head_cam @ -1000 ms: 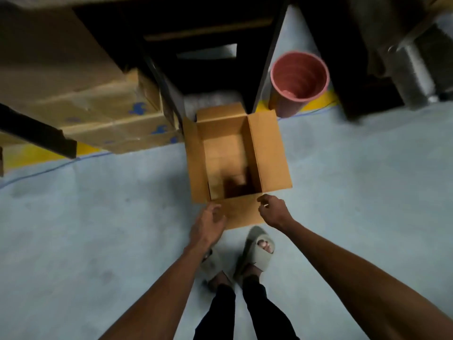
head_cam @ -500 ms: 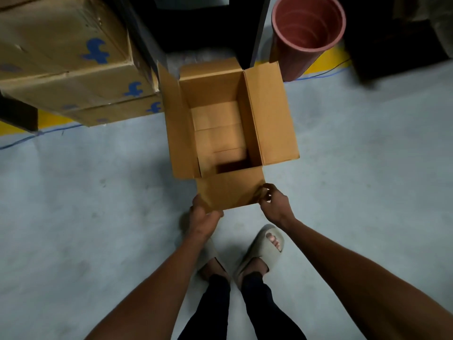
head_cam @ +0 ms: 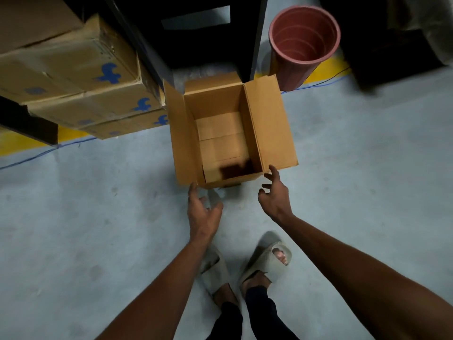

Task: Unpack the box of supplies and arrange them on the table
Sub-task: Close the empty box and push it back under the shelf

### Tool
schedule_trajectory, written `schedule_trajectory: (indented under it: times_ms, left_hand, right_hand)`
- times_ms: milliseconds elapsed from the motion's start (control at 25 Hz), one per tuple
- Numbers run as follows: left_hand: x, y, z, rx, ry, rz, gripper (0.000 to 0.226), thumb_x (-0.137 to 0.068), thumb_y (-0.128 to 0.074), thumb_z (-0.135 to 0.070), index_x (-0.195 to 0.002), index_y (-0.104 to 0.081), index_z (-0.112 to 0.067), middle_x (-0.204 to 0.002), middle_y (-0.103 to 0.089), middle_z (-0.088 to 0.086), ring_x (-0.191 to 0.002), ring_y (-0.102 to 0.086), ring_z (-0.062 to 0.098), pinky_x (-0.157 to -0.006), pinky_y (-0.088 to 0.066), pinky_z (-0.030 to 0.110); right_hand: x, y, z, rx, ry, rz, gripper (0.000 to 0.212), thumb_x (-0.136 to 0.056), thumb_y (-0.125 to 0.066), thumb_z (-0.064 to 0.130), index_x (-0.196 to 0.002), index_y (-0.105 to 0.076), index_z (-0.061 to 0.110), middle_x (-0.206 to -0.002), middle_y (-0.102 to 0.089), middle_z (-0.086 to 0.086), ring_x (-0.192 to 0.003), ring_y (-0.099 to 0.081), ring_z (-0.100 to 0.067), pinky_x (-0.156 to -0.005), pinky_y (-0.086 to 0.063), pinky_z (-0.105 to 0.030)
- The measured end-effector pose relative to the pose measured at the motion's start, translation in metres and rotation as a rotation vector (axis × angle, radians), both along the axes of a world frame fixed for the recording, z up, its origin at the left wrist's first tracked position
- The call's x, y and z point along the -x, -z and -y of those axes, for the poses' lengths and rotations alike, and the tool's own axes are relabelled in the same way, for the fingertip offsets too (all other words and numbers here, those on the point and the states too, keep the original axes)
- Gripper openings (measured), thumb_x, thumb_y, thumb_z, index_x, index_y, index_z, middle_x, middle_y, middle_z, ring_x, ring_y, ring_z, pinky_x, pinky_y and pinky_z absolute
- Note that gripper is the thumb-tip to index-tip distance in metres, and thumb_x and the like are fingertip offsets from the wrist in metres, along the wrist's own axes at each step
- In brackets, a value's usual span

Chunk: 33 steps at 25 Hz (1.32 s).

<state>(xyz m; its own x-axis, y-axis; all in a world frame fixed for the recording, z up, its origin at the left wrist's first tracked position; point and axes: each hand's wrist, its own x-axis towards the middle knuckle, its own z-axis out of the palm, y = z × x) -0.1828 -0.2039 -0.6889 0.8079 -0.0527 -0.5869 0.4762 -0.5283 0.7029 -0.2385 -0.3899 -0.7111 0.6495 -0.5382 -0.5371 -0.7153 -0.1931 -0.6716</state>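
Two hands reach toward an open cardboard box [head_cam: 228, 133] standing on the grey floor [head_cam: 367, 168]. Left hand [head_cam: 203, 212] and right hand [head_cam: 275, 192] hover near its front edge, fingers spread, holding nothing.

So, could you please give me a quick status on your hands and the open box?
Left hand open, right hand open, both just short of the box. Flaps up, nothing visible inside. Pink bin behind, clear.

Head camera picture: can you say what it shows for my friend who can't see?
An open cardboard box sits on a grey floor, nothing visible inside. Two open hands, left hand and right hand, reach toward its near edge.
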Motion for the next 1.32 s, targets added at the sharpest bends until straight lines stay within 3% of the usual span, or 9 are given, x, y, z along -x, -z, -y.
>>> schedule_trajectory:
  times_ms: [200,320,440,600,880,1080,1160,1240,1320]
  left_hand:
    - [-0.001,0.009,0.018,-0.167,0.457,0.048,0.1,-0.085,-0.072,-0.025,-0.16,-0.005,-0.023,-0.165,-0.019,0.003,-0.149,-0.024,0.025,-0.118,-0.031,0.041]
    - [-0.013,0.02,0.018,-0.308,0.704,0.043,0.1,-0.089,-0.065,-0.033,-0.159,0.005,-0.023,-0.168,-0.003,0.001,-0.153,-0.011,0.025,-0.12,-0.028,0.043]
    - [-0.031,0.034,0.02,-0.454,0.812,0.057,0.093,-0.095,-0.056,-0.034,-0.158,0.011,-0.021,-0.167,0.012,0.0,-0.155,0.0,0.027,-0.122,-0.024,0.046]
    - [-0.049,0.049,0.03,-0.526,0.927,0.082,0.09,-0.097,-0.051,-0.027,-0.157,0.016,-0.022,-0.165,0.022,-0.001,-0.153,0.016,0.024,-0.125,-0.013,0.047]
    - [-0.061,0.081,0.038,-0.521,0.878,-0.078,0.093,-0.09,-0.061,-0.029,-0.159,0.001,-0.02,-0.168,0.006,0.001,-0.154,-0.001,0.028,-0.124,-0.014,0.048]
    - [-0.083,0.081,0.045,-0.483,0.92,-0.278,0.078,-0.072,-0.063,-0.045,-0.14,-0.036,-0.019,-0.153,-0.031,0.004,-0.139,-0.034,0.034,-0.109,-0.039,0.045]
    - [-0.091,0.079,0.047,-0.436,0.88,-0.366,0.075,-0.068,-0.063,-0.049,-0.134,-0.04,-0.023,-0.147,-0.034,-0.001,-0.135,-0.037,0.032,-0.105,-0.042,0.043]
    - [-0.097,0.083,0.052,-0.396,0.85,-0.377,0.077,-0.074,-0.063,-0.046,-0.142,-0.037,-0.025,-0.153,-0.03,0.0,-0.138,-0.035,0.032,-0.11,-0.04,0.044]
    - [-0.104,0.084,0.068,-0.45,0.871,-0.21,0.068,-0.084,-0.064,-0.036,-0.146,-0.037,-0.026,-0.153,-0.036,0.002,-0.137,-0.04,0.031,-0.109,-0.041,0.044]
  right_hand:
    - [-0.016,0.006,0.008,0.05,-0.19,0.001,0.1,-0.085,-0.058,0.004,-0.159,0.006,0.026,-0.151,-0.046,-0.015,-0.115,-0.06,-0.036,-0.084,-0.058,-0.042]
    - [-0.02,0.015,0.011,0.05,-0.282,-0.045,0.098,-0.089,-0.058,0.009,-0.159,0.008,0.027,-0.149,-0.042,-0.02,-0.119,-0.057,-0.037,-0.094,-0.052,-0.042]
    - [-0.03,0.03,0.02,0.101,-0.49,-0.02,0.089,-0.092,-0.058,0.008,-0.16,-0.003,0.024,-0.164,-0.019,-0.008,-0.147,-0.029,-0.031,-0.115,-0.037,-0.04]
    - [-0.045,0.051,0.035,0.407,-0.914,-0.137,0.094,-0.095,-0.063,0.031,-0.16,0.005,0.022,-0.168,0.01,-0.002,-0.155,0.005,-0.027,-0.125,-0.015,-0.046]
    - [-0.067,0.087,0.045,0.367,-1.078,-0.296,0.109,-0.087,-0.066,0.054,-0.159,0.006,0.017,-0.167,0.013,-0.005,-0.154,0.01,-0.031,-0.125,-0.006,-0.048]
    - [-0.077,0.094,0.054,0.223,-1.155,-0.397,0.111,-0.083,-0.069,0.058,-0.16,0.0,0.016,-0.168,0.006,-0.005,-0.154,0.01,-0.029,-0.123,-0.002,-0.049]
    - [-0.082,0.093,0.054,0.18,-1.146,-0.437,0.111,-0.081,-0.071,0.057,-0.16,-0.003,0.018,-0.168,0.003,-0.005,-0.154,0.009,-0.03,-0.123,-0.002,-0.05]
    - [-0.086,0.087,0.052,0.213,-1.104,-0.43,0.102,-0.084,-0.07,0.051,-0.16,-0.01,0.02,-0.168,-0.004,-0.004,-0.154,0.003,-0.032,-0.123,-0.005,-0.05]
    - [-0.092,0.077,0.048,0.292,-1.024,-0.333,0.073,-0.092,-0.061,0.037,-0.155,-0.029,0.021,-0.164,-0.02,-0.003,-0.153,-0.009,-0.03,-0.123,-0.01,-0.044]
